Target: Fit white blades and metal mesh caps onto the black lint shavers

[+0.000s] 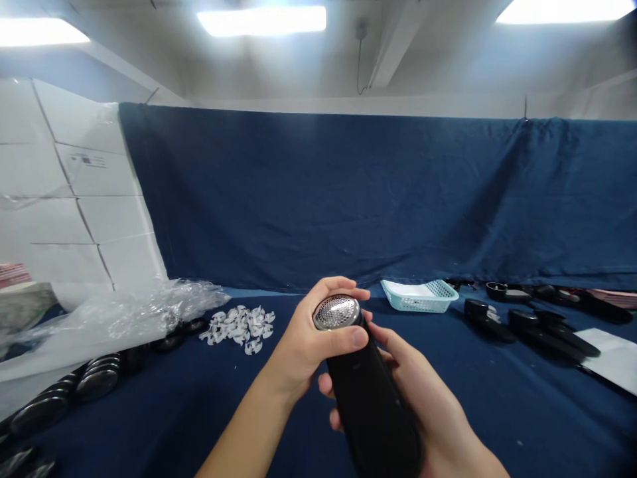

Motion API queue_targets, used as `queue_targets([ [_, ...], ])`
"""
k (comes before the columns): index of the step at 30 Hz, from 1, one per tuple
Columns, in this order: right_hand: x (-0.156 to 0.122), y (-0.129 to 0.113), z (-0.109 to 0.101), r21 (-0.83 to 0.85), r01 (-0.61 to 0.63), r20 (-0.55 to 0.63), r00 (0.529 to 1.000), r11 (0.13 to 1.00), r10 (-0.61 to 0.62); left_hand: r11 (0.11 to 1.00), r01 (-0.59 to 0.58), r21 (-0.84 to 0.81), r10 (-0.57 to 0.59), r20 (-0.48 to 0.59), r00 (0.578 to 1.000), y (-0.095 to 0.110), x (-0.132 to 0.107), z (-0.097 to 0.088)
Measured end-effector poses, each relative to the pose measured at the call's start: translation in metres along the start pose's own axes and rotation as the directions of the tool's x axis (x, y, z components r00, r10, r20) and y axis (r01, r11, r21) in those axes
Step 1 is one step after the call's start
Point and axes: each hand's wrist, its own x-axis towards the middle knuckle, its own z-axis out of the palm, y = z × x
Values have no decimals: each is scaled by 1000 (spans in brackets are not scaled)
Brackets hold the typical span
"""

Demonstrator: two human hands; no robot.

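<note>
I hold a black handheld device with a round silver mesh head above the blue-covered table. My left hand is closed around the mesh head, thumb pressed across the body just below it. From underneath, my right hand grips the black body, its fingers curled round it. The device points up and away from me.
A pile of small white pieces lies left of centre. Rows of black parts sit at the left beside a clear plastic bag. A pale basket and more black parts lie to the right. A blue cloth hangs behind.
</note>
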Motion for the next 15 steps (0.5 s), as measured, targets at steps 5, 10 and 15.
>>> queue_targets([
  [5,-1,1,4,31,82,-145,987,996,-76,989,-37,141,55,-129,990,1,0,6],
  [10,0,3,10,97,243,-349,917,965,-196,992,29,122,1,-241,971,-6,3,9],
  [15,-3,2,10,76,290,-385,891,954,-240,982,150,114,-104,-333,937,-10,7,11],
])
